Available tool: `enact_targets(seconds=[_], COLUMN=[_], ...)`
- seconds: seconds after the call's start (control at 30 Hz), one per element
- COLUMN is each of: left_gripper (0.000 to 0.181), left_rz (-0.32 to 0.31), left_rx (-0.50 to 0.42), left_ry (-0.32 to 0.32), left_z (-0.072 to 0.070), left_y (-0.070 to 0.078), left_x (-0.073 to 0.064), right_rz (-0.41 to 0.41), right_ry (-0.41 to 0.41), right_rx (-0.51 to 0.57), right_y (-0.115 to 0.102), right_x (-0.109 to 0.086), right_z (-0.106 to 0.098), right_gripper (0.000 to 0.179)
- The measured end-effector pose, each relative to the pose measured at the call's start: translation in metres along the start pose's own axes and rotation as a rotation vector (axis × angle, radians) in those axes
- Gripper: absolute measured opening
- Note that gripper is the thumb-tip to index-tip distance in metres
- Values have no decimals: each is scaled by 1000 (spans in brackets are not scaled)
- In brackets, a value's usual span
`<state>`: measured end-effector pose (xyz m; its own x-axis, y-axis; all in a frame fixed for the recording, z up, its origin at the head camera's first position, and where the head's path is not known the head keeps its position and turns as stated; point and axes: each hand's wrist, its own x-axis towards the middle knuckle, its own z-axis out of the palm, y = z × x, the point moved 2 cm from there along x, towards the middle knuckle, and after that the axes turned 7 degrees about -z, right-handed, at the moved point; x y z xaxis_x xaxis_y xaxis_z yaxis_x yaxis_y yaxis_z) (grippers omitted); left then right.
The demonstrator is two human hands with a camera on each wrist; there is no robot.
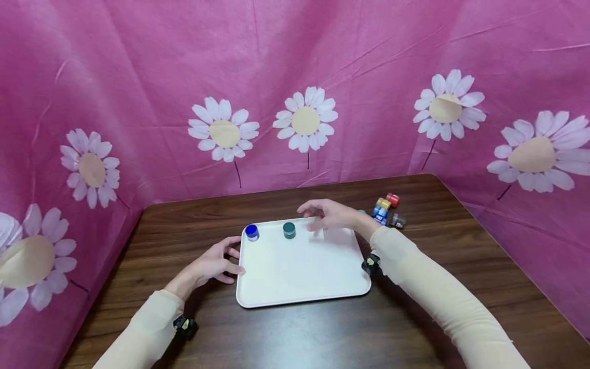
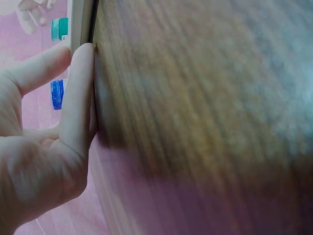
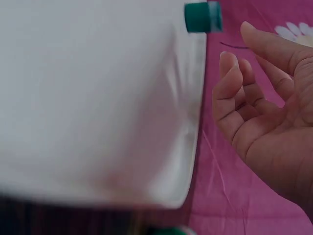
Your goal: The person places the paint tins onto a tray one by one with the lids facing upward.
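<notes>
A white rectangular tray [image 1: 301, 266] lies on the brown wooden table. On its far left corner stands a small blue paint jar [image 1: 251, 232], and to the right of it a green paint jar [image 1: 289, 230]. My left hand [image 1: 214, 262] touches the tray's left edge with spread fingers; in the left wrist view its fingertips [image 2: 84, 54] meet the rim. Over the tray's far right part hovers my right hand [image 1: 328, 212], fingers loosely bent with nothing between them. The green jar [image 3: 198, 17] appears beyond those fingertips in the right wrist view.
Right of the tray lie more small jars: a red one [image 1: 393, 199], a yellow one [image 1: 383, 203], blue ones [image 1: 380, 212] and a dark one [image 1: 398, 221]. The right forearm partly hides another green jar [image 1: 361, 211]. Pink flowered cloth [image 1: 276, 61] surrounds the table's back and sides.
</notes>
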<state>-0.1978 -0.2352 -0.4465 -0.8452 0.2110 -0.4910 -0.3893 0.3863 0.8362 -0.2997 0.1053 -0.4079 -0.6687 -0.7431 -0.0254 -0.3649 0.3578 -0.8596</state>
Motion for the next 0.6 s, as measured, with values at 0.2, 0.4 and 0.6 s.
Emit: enact_targets(seconds=[0.2, 0.4, 0.6], left_gripper=[94, 94, 94], left_rz=[5, 0, 6], left_rx=[1, 1, 6], left_ry=[-2, -9, -13], left_z=[0, 1, 0], left_y=[-2, -2, 1], left_x=[1, 0, 1], right_rz=[26, 36, 3], right_ry=[46, 91, 217], right_rx=[20, 76, 143], right_y=[6, 9, 14], right_x=[-25, -55, -78], right_z=[-20, -37, -49], right_gripper=[51, 49, 49])
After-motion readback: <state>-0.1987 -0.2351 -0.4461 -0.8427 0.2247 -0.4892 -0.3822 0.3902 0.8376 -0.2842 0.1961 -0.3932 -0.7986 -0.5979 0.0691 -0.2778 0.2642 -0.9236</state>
